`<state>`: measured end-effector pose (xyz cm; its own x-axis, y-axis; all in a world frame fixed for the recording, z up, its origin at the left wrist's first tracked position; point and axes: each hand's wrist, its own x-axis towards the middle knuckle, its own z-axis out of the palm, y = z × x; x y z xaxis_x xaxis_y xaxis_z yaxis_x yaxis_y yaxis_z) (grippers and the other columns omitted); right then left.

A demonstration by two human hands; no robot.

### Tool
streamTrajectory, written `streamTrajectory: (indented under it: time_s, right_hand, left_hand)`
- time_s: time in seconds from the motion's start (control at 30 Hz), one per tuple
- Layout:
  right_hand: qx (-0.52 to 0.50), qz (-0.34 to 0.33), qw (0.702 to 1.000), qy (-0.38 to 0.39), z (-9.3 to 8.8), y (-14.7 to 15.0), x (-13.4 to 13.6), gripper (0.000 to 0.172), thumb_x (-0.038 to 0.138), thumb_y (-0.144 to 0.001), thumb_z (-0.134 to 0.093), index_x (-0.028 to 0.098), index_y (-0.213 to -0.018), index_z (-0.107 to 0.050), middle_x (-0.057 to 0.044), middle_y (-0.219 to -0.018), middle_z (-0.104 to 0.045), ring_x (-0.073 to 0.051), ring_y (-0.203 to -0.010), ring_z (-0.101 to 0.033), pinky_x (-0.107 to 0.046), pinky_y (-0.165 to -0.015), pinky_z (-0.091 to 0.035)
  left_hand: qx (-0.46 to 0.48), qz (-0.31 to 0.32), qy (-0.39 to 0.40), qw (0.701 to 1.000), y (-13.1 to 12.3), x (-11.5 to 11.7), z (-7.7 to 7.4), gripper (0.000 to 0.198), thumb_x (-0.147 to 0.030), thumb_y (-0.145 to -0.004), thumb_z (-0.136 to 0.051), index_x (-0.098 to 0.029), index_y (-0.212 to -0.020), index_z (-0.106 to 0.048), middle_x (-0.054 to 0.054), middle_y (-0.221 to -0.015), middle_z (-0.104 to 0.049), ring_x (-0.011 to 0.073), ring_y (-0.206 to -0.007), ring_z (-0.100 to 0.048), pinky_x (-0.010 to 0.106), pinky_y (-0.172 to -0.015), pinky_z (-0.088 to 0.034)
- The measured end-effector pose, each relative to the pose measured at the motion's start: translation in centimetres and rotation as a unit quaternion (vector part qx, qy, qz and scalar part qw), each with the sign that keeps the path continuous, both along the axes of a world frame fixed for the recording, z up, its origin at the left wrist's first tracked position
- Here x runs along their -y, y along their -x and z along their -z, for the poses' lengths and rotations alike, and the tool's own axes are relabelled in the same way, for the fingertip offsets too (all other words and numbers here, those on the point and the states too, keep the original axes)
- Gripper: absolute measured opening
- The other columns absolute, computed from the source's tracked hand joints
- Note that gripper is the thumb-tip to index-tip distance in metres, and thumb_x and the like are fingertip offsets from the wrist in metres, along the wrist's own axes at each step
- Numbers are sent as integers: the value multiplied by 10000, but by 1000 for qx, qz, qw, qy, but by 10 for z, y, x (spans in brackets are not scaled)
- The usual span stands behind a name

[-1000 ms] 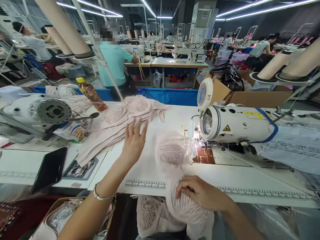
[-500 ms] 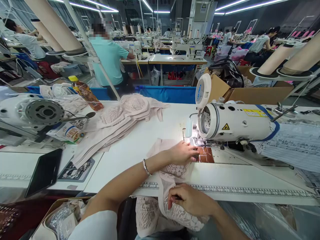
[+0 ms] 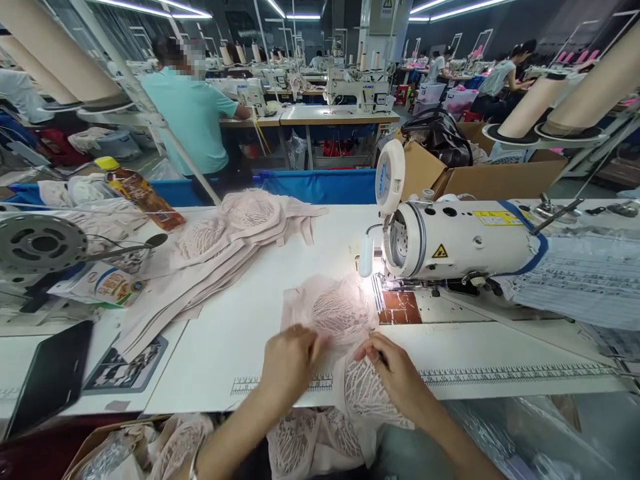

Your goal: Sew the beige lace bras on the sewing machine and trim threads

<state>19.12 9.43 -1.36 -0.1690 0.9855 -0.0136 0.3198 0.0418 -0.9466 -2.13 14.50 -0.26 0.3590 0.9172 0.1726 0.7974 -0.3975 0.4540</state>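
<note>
From the head camera, with the white sewing machine as the marker: here's the pale pink lace garment, one cup flat on the table just left of the machine's lit needle area, the next cup running toward the person and down over the table edge. The right hand is on it, near side of the machine, fingers drawn in narrow and pinching the fabric between the two cups. And the left hand, farther left of the machine, is curled at the garment's near left edge; it's blurred, so whether it grips cloth I can't tell. Well left of the machine, a stack of matching garments with long bands trailing, then a tilted bottle with a yellow cap, a carton and a dark phone. A printed ruler strip runs along the table's near edge, in front of the machine; written sheets hang at its right end. Behind it, a cardboard box bears a black bag; beyond, to the left, sits a co-worker in teal.
</note>
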Motion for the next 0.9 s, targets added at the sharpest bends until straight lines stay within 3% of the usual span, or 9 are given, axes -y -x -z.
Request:
streamTrajectory:
  time_s: [0.07, 0.13, 0.2, 0.27, 0.33, 0.47, 0.63, 0.8, 0.9]
  right_hand:
    - [-36, 21, 999, 2, 4, 1, -4, 430, 476, -1021, -434, 200, -757, -633, -42, -796, -617, -206, -787, -582, -323, -790, -434]
    - [-68, 50, 996, 22, 10, 6, -7, 530, 589, -996, -452, 206, -647, -562, -15, -669, -556, -185, -687, -538, -310, -720, -421]
    - [-87, 114, 989, 29, 15, 14, -8, 543, 668, -935, -519, 225, -626, -458, 30, -593, -444, -156, -600, -450, -288, -619, -379]
    - [-95, 165, 982, 18, 20, 20, -9, 521, 700, -869, -597, 237, -702, -428, 52, -616, -405, -145, -591, -405, -273, -567, -340]
    - [-99, 153, 983, 12, 22, 25, -9, 500, 699, -874, -587, 234, -752, -451, 40, -663, -438, -150, -627, -420, -272, -578, -344]
    - [-121, 111, 986, 27, 22, 24, -10, 539, 701, -942, -458, 226, -688, -429, 30, -648, -394, -151, -641, -395, -283, -603, -343]
    - [-74, 80, 994, 16, 20, 16, -13, 583, 723, -937, -451, 230, -639, -367, 50, -602, -337, -130, -586, -342, -282, -556, -270]
    - [-16, -40, 999, 24, 14, 9, -18, 608, 693, -953, -457, 234, -586, -303, 58, -555, -309, -113, -545, -301, -284, -525, -238]
    - [-20, -102, 994, 43, 8, 6, -22, 604, 644, -954, -503, 237, -568, -280, 69, -531, -276, -101, -510, -254, -278, -494, -215]
  left_hand:
    - [90, 57, 99, 989, -2, 25, 10, 428, -442, -982, -468, -201, -697, -677, 71, -732, -650, 239, -764, -580, 348, -744, -455]
    - [193, 59, 213, 956, -9, 38, 17, 347, -518, -887, -608, -206, -788, -725, 72, -840, -684, 269, -897, -589, 363, -821, -463]
    - [315, -11, 333, 889, -15, 44, 22, 399, -592, -790, -699, -196, -824, -735, 60, -824, -681, 266, -870, -593, 340, -776, -479]
    - [424, -89, 414, 801, -18, 47, 23, 462, -636, -739, -734, -182, -829, -728, 42, -779, -675, 237, -781, -593, 306, -699, -482]
    - [471, -117, 439, 756, -16, 49, 24, 510, -666, -699, -757, -173, -828, -722, 35, -768, -680, 226, -752, -595, 290, -673, -485]
    - [418, -134, 416, 797, -10, 49, 25, 628, -794, -721, -654, -168, -756, -689, 52, -751, -678, 257, -830, -617, 311, -733, -519]
    - [395, -100, 457, 791, -10, 40, 22, 635, -807, -729, -631, -173, -736, -673, 58, -723, -668, 264, -811, -619, 356, -805, -523]
    - [285, -92, 402, 865, -12, 36, 11, 596, -795, -748, -598, -204, -687, -640, 52, -794, -678, 270, -862, -580, 322, -775, -489]
    - [254, -48, 401, 879, -14, 36, 11, 575, -769, -790, -551, -220, -620, -544, 20, -681, -587, 219, -718, -506, 301, -666, -450]
